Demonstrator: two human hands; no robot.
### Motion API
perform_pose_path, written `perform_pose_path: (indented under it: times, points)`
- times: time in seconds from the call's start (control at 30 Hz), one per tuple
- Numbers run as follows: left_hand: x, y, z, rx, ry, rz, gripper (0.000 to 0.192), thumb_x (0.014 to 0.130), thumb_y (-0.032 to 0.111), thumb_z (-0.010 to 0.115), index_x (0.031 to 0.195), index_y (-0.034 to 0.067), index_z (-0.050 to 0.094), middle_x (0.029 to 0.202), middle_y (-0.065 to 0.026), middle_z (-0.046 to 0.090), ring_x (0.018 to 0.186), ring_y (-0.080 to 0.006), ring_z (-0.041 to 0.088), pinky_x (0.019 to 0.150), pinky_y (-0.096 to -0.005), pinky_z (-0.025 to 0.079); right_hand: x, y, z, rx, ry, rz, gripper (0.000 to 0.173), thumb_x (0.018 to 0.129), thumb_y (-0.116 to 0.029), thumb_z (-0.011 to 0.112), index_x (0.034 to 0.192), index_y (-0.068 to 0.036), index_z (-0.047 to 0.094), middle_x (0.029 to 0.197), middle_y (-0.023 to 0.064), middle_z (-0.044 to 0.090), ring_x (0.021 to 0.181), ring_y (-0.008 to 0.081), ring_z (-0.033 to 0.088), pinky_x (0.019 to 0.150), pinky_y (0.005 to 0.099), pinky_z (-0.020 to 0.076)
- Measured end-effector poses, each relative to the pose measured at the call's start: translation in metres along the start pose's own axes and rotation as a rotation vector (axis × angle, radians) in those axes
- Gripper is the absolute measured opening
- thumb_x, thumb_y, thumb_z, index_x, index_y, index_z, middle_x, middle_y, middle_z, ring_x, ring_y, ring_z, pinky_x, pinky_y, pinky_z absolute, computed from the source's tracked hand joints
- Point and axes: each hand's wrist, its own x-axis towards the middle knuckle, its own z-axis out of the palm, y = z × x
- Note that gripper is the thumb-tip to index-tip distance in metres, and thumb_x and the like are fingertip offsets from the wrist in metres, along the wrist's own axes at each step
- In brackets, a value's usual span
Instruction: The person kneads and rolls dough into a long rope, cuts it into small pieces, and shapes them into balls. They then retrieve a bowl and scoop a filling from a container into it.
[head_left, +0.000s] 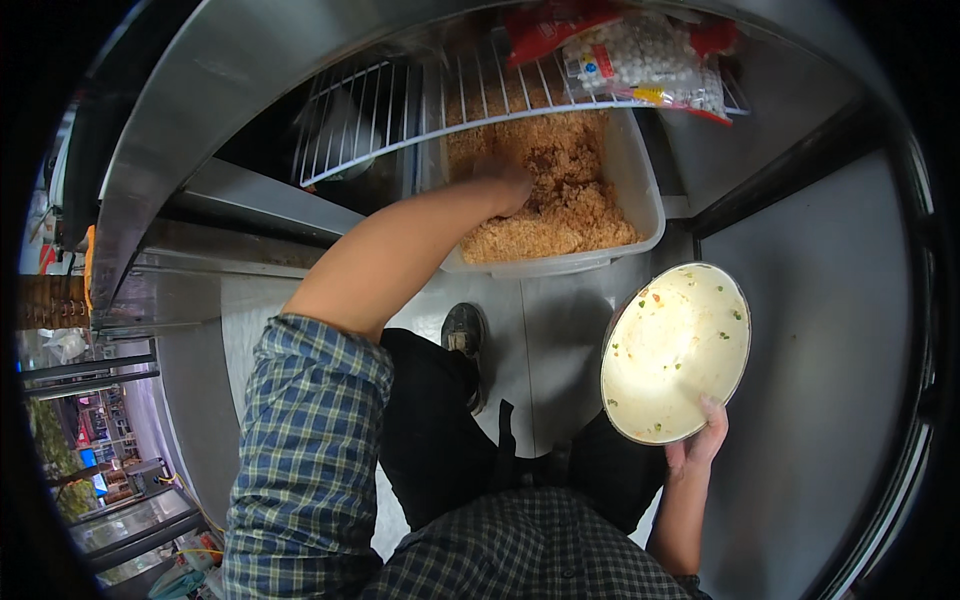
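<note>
My left hand (510, 186), blurred, reaches down into a translucent plastic tub (651, 210) of golden-brown, crumbly food (562, 217). Its fingers are partly hidden against the food, and whether they grip any of it does not show. On the right, my right hand (703, 439) holds a large bowl (667, 352) by its lower rim, thumb on the inside. The bowl is tilted so its pale interior faces the camera; small green and orange bits cling to it.
A white wire shelf (480, 124) crosses above the tub, carrying clear bags of small white balls (637, 64) and red packaging (555, 30). A metal cabinet frame (157, 150) surrounds the opening on the left. A grey panel (810, 337) stands at the right. Below is a shoe (463, 330).
</note>
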Motion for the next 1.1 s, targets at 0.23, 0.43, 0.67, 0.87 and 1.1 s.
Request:
perform_pose_path:
  times: [0.23, 0.43, 0.67, 0.87, 1.1]
  points:
    - [-0.005, -0.016, -0.011, -0.106, 0.133, 0.158, 0.036, 0.108, 0.023, 0.049, 0.123, 0.002, 0.074, 0.124, -0.0237, 0.074, 0.117, -0.0334, 0.073, 0.101, -0.0456, 0.059, -0.003, -0.003, 0.001, -0.023, 0.048, -0.003, 0.065, 0.091, -0.017, 0.063, 0.150, 0.006, 0.049, 0.142, 0.0229, 0.063, 0.128, 0.0391, 0.064, 0.111, 0.0508, 0.0524]
    - [-0.042, -0.025, -0.059, -0.780, 0.381, 0.065, 0.029, 0.097, 0.027, 0.064, 0.108, 0.004, 0.078, 0.106, -0.0180, 0.076, 0.096, -0.0312, 0.072, 0.086, -0.0443, 0.057, -0.002, -0.007, 0.002, 0.007, 0.036, 0.042, 0.062, 0.092, -0.018, 0.062, 0.148, 0.007, 0.051, 0.140, 0.0231, 0.064, 0.128, 0.0390, 0.064, 0.112, 0.0506, 0.0513]
    - [-0.008, -0.011, -0.086, -0.610, 0.627, 0.096, 0.032, 0.096, 0.030, 0.064, 0.115, 0.006, 0.075, 0.109, -0.0196, 0.075, 0.101, -0.0330, 0.070, 0.090, -0.0456, 0.054, -0.008, -0.017, 0.017, -0.220, 0.217, 0.140, 0.056, 0.093, -0.019, 0.064, 0.143, 0.006, 0.054, 0.134, 0.0206, 0.067, 0.122, 0.0349, 0.067, 0.107, 0.0469, 0.0541]
    - [0.048, 0.006, -0.083, -0.332, 0.607, 0.126, 0.032, 0.098, 0.023, 0.060, 0.121, 0.004, 0.073, 0.111, -0.0211, 0.076, 0.100, -0.0333, 0.073, 0.087, -0.0455, 0.057, -0.013, -0.022, 0.036, -0.384, 0.241, 0.155, 0.053, 0.095, -0.017, 0.060, 0.143, 0.005, 0.054, 0.132, 0.0176, 0.068, 0.118, 0.0282, 0.068, 0.102, 0.0400, 0.0563]
    - [0.057, -0.003, -0.074, -0.079, 0.539, 0.252, 0.034, 0.101, 0.015, 0.055, 0.129, 0.002, 0.070, 0.112, -0.0227, 0.076, 0.100, -0.0336, 0.075, 0.084, -0.0454, 0.061, -0.021, -0.023, 0.063, -0.301, 0.253, 0.143, 0.058, 0.096, -0.018, 0.059, 0.148, 0.006, 0.050, 0.140, 0.0195, 0.064, 0.126, 0.0313, 0.065, 0.108, 0.0421, 0.0528]
